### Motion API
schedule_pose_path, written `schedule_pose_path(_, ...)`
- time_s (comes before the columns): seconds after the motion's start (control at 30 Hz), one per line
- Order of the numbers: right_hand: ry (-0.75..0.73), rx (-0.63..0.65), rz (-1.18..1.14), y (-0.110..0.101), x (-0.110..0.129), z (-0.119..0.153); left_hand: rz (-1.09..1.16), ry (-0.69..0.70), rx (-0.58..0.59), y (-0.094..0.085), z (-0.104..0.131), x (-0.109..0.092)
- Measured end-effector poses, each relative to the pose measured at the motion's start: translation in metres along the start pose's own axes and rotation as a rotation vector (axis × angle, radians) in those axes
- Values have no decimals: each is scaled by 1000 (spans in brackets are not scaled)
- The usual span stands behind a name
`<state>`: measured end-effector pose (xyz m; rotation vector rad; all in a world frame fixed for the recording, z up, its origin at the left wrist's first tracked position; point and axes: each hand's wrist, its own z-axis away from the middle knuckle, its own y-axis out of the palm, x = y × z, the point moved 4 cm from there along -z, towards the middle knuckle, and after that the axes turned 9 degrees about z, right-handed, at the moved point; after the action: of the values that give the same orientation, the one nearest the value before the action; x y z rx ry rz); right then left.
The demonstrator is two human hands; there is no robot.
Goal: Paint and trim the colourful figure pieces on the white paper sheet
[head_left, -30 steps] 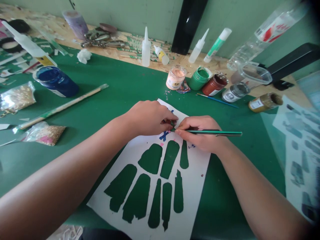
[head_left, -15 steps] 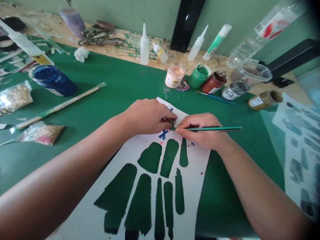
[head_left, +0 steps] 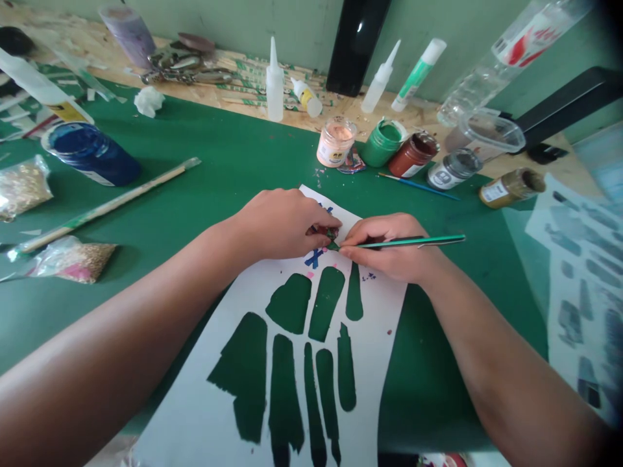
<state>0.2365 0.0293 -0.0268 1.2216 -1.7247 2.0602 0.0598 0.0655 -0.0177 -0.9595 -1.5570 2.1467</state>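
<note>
A white paper sheet (head_left: 233,285) with several cut-out shapes lies on the green mat. Over its upper part, my left hand (head_left: 282,224) pinches a small dark red and green piece (head_left: 331,235), mostly hidden by the fingers. My right hand (head_left: 389,246) rests to the right, its fingers closed round a thin green brush (head_left: 433,240). The brush's left end is between the fingertips, close to the small piece; its exact tip is too small to tell. Blue crossed strips (head_left: 315,258) lie on the paper just below my left fingertips.
Open paint jars, among them a peach one (head_left: 335,146) and a green one (head_left: 384,144), stand behind my hands. A blue jar (head_left: 92,154), a long stick (head_left: 111,204) and a bag of beads (head_left: 78,259) lie left. Glue bottles (head_left: 275,87) and a plastic bottle (head_left: 491,71) are at the back.
The view has shifted slightly, and the lower part of the paper looks shifted and bent differently. The brush is tilted a little more upward at its right end. Both hands keep their grip.
</note>
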Motion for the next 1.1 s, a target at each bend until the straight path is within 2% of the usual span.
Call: schedule_pose_path(1.1,44,-34,74,-1,3,4,10,-22,21,1,-1,1)
